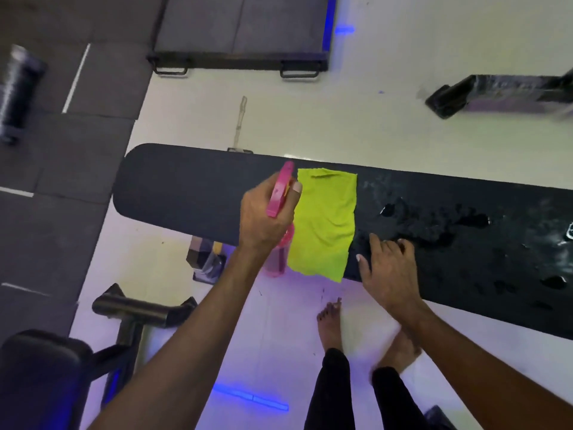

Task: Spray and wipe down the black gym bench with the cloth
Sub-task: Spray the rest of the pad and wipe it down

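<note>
Background only: white tile floor (387, 97) is spreading under and beyond both hands. Dark rubber mats (59, 169) are lying left of the left hand, white line markings crossing them. Black framed platform (242, 35) with two metal handles is sitting far above the hands. Blurred black equipment foot (483, 94) is showing up and right of the right hand. Padded black seat (40, 377) on a metal frame is sitting lower left. Bare feet (330, 324) and black trousers (331, 395) are showing below the right hand. Blue light streaks (251, 398) are reflecting off the floor.

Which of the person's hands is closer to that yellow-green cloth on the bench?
Left. The left hand, gripping the pink spray bottle, sits right at the cloth's left edge. The right hand rests on the bench just beyond its right edge.
</note>
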Available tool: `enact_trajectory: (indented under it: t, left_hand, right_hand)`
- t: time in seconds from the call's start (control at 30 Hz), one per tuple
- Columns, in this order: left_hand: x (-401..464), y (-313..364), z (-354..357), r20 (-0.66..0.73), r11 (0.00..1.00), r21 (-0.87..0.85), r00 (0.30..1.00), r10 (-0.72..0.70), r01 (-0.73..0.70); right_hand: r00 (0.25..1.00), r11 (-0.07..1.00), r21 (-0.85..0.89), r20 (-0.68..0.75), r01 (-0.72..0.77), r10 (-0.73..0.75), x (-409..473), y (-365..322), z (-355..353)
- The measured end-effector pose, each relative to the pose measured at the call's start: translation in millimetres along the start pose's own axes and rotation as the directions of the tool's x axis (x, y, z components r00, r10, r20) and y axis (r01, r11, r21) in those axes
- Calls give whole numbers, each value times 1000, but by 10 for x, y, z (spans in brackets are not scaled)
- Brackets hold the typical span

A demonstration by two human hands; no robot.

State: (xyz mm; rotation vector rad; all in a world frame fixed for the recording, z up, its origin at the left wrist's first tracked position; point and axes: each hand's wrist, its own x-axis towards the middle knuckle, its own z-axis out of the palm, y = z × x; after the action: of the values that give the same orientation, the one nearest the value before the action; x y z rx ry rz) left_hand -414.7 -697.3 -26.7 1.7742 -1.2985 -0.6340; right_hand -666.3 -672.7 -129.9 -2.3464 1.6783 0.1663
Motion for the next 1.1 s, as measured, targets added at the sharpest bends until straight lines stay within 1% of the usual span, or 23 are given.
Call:
enact_trajectory:
  t: [0.1, 0.17, 0.23, 0.3, 0.37, 0.43, 0.5, 0.57, 0.63, 0.7, 0.8, 0.87, 0.9, 0.97, 1.03, 1.07, 1.1]
  left_hand:
    - [292, -23, -211, -151, 999, -19, 988, 35, -38]
    - [456, -75, -279, -216, 998, -3, 975, 55, -57]
    - [545, -142, -299, -257, 998, 16, 965, 58, -56]
    - [552, -219, -291, -280, 999, 16, 959, 34, -31]
    - [502, -276, -280, -303, 999, 43, 952, 33, -21]
    - [431, -326, -286, -303, 999, 42, 953, 19, -7]
    - [356, -355, -316, -257, 999, 35, 966, -15, 24]
    - [308, -381, -372, -210, 997, 33, 975, -68, 76]
    - [275, -421, -431, -202, 994, 14, 974, -102, 107]
    - [221, -468, -477, -212, 993, -14, 970, -119, 118]
    - [71, -529, -483, -230, 991, -23, 964, -137, 135]
    - [-91, -588, -436, -252, 979, -37, 947, -202, 199]
    - [-196, -622, -401, -284, 971, -37, 929, -236, 235]
    - [-448, -687, -293, -392, 953, 28, 881, -267, 301]
    - [-722, -712, -127, -454, 933, 109, 852, -260, 343]
    - [-841, -707, -25, -437, 929, 139, 863, -253, 342]
    - [-934, -693, 86, -385, 930, 162, 889, -248, 329]
  right_hand:
    - [1000, 1000, -24, -24, 20, -20, 146, -216, -44]
    - [1000, 1000, -24, 26, -9, 9, 245, -335, -38]
    - [990, 995, -40, 104, -92, 95, 325, -433, -5]
    - [973, 981, -70, 134, -182, 190, 370, -490, 25]
    - [958, 966, -68, 130, -248, 255, 384, -535, 38]
    - [944, 954, -34, 138, -297, 298, 392, -585, 55]
    - [923, 932, 34, 157, -361, 352, 394, -624, 54]
    - [890, 873, 191, 188, -448, 416, 399, -652, 35]
    - [853, 762, 382, 235, -523, 467, 395, -682, -8]
    - [818, 641, 517, 259, -567, 514, 390, -720, -55]
    - [749, 464, 622, 333, -631, 573, 391, -748, -76]
    - [702, 352, 653, 403, -670, 588, 380, -722, -54]
    - [690, 317, 663, 426, -678, 585, 366, -707, -47]
    - [696, 302, 682, 422, -666, 582, 323, -688, -57]
    - [721, 340, 697, 366, -631, 588, 260, -686, -100]
    - [739, 370, 703, 328, -607, 588, 218, -681, -124]
    - [760, 404, 709, 288, -578, 582, 172, -672, -144]
